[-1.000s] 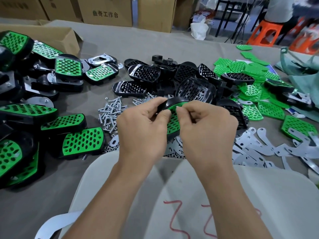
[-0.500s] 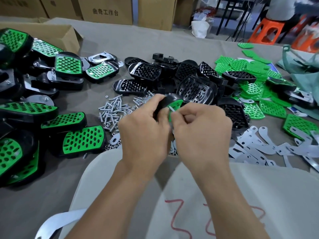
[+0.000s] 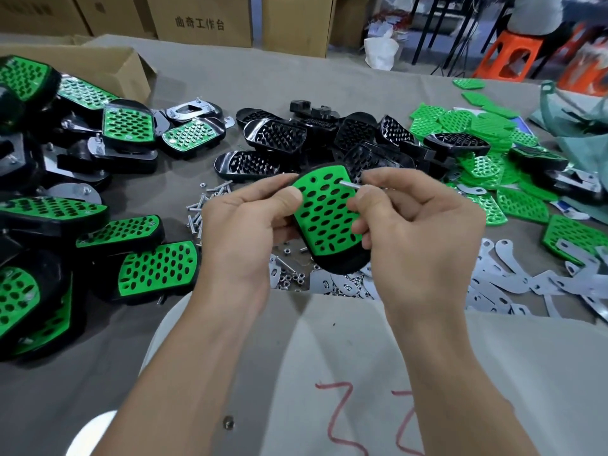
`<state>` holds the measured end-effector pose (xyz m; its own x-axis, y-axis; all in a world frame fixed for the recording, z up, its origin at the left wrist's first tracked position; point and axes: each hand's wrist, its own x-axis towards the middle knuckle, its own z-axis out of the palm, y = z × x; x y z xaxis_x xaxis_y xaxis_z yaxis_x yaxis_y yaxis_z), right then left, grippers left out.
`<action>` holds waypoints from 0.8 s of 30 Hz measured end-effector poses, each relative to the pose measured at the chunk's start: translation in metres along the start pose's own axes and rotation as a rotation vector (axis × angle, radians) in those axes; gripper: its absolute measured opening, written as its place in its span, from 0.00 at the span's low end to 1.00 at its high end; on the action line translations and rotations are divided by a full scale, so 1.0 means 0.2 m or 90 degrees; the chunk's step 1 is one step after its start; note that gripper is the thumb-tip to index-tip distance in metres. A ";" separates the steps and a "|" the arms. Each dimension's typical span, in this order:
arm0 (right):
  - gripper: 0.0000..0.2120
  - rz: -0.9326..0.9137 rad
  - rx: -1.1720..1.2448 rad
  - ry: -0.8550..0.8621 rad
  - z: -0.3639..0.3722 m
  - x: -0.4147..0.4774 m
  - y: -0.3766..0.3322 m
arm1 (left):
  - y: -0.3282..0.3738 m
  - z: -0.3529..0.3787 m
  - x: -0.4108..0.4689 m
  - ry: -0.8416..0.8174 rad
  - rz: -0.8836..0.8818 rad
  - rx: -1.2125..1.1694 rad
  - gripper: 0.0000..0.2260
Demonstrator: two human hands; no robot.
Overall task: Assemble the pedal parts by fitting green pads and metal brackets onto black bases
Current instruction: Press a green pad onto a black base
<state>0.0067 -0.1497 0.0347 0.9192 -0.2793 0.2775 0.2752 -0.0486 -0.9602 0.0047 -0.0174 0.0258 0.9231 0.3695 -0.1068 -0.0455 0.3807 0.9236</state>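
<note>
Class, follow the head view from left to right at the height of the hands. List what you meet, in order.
finished pedals → loose screws → left hand → held pedal → right hand, pinching a screw → loose green pads

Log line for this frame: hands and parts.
left hand: holds black plastic pedal base with green perforated pad | right hand: pinches silver metal screw at pad's far end | screw: not yet seated

Pedal [image 3: 324, 222] in left hand [image 3: 237, 232]; screw [image 3: 348, 184], perhaps
</note>
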 end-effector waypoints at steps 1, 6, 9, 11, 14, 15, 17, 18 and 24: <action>0.07 -0.013 -0.007 0.005 -0.01 0.00 0.00 | 0.00 0.00 0.00 -0.008 -0.004 0.001 0.11; 0.09 -0.079 -0.081 -0.006 -0.02 0.00 -0.01 | -0.01 0.00 0.00 -0.025 -0.013 0.020 0.09; 0.07 -0.103 -0.118 -0.010 -0.02 0.01 0.01 | -0.01 0.00 0.00 -0.026 -0.012 0.041 0.09; 0.06 -0.108 -0.132 -0.013 -0.02 0.01 0.02 | -0.01 0.00 -0.01 -0.031 -0.017 0.047 0.10; 0.06 -0.115 -0.150 -0.022 -0.02 0.02 0.04 | -0.01 0.01 -0.01 -0.032 -0.026 0.049 0.08; 0.06 -0.115 -0.155 -0.024 -0.02 0.02 0.04 | -0.01 0.01 -0.01 -0.030 -0.026 0.051 0.08; 0.05 -0.116 -0.164 -0.027 -0.03 0.03 0.05 | -0.02 0.01 -0.01 -0.031 -0.025 0.056 0.07; 0.05 -0.118 -0.167 -0.028 -0.03 0.03 0.06 | -0.02 0.01 -0.01 -0.031 -0.023 0.058 0.07; 0.05 -0.129 -0.173 -0.036 -0.03 0.04 0.07 | -0.03 0.01 -0.01 -0.030 -0.003 0.073 0.08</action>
<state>0.0155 -0.1587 0.0229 0.8696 -0.1841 0.4581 0.3764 -0.3534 -0.8564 0.0042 -0.0225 0.0213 0.9401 0.3272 -0.0961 0.0000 0.2819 0.9594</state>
